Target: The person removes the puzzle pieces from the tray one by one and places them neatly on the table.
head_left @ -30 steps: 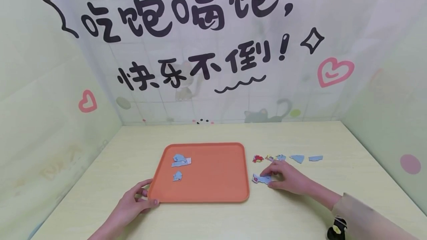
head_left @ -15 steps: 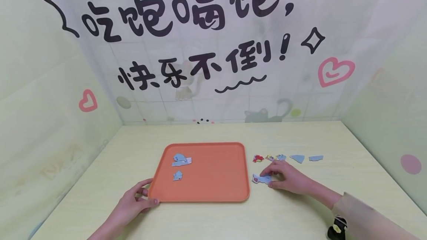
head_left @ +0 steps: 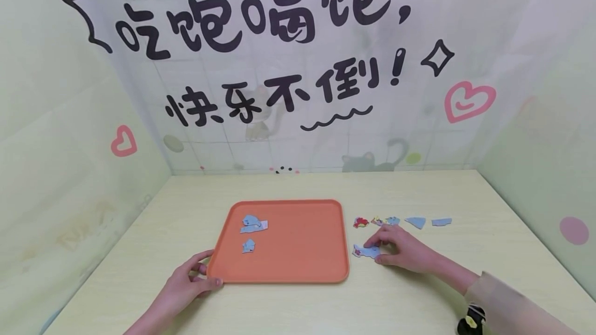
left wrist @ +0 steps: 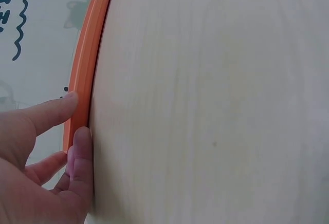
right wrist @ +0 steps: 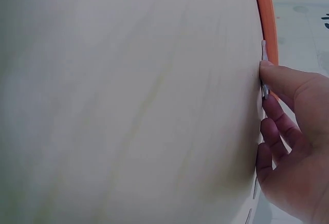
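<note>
My left hand [head_left: 188,282] holds the front left corner of an orange tray [head_left: 302,244], thumb at its front edge and fingers along its left side. In the left wrist view the thumb and fingertips meet the tray's rim [left wrist: 88,49]. Just right of the tray, my right hand [head_left: 404,249] pinches a flat, jagged light-blue puzzle piece [head_left: 360,251] with a small red print at its left end. The right wrist view shows this piece [right wrist: 264,52] edge-on, low at the table, between thumb and fingers. Part of it is hidden by my fingers.
On the tray lie overlapping light-blue pieces [head_left: 251,220] and a smaller piece [head_left: 249,246] nearer me. Behind my right hand runs a row: a red piece [head_left: 360,222], partly hidden printed pieces [head_left: 392,219], a triangular piece [head_left: 416,222] and a strip [head_left: 441,222]. Printed curtains surround the table.
</note>
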A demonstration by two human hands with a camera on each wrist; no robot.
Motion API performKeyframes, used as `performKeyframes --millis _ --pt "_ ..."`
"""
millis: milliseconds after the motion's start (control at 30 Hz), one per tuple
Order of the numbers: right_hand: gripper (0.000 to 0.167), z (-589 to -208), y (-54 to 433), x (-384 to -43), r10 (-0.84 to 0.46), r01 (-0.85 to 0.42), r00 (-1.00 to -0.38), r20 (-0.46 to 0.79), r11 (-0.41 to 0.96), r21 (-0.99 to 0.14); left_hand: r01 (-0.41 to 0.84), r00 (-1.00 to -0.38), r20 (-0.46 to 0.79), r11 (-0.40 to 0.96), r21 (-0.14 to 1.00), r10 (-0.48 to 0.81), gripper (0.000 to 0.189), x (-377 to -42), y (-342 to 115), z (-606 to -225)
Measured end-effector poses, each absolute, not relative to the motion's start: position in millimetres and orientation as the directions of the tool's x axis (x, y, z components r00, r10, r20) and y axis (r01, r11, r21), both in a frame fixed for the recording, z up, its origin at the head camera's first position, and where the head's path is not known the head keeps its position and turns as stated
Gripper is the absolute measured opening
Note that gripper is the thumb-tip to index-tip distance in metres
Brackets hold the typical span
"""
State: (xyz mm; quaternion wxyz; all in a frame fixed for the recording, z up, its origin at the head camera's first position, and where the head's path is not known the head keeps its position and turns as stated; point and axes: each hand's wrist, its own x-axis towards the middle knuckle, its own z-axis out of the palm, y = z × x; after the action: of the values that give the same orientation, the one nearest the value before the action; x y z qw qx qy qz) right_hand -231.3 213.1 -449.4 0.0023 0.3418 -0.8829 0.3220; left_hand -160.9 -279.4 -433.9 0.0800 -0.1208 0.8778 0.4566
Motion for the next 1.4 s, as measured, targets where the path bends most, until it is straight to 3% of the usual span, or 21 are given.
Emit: performKeyframes --millis 333,667,1400 --pt "0.028 -447 214 -232 -0.607 -0.587 -0.771 0.192 0.560 -0.585 -0.276 -0.961 -0.244 0.546 0.791 -0.133 0.081 -161 -279 -434" --pt "0.043 -433 217 -235 -0.614 -0.558 -0.782 0.103 0.618 -0.554 -0.266 -0.963 -0.237 0.539 0.799 -0.125 0.081 -160 -279 -434" --pt "0.043 -377 162 -273 -0.706 -0.662 -0.697 0.126 0.566 -0.491 -0.259 -0.966 -0.228 0.549 0.795 -0.125 0.080 -159 -280 -433"
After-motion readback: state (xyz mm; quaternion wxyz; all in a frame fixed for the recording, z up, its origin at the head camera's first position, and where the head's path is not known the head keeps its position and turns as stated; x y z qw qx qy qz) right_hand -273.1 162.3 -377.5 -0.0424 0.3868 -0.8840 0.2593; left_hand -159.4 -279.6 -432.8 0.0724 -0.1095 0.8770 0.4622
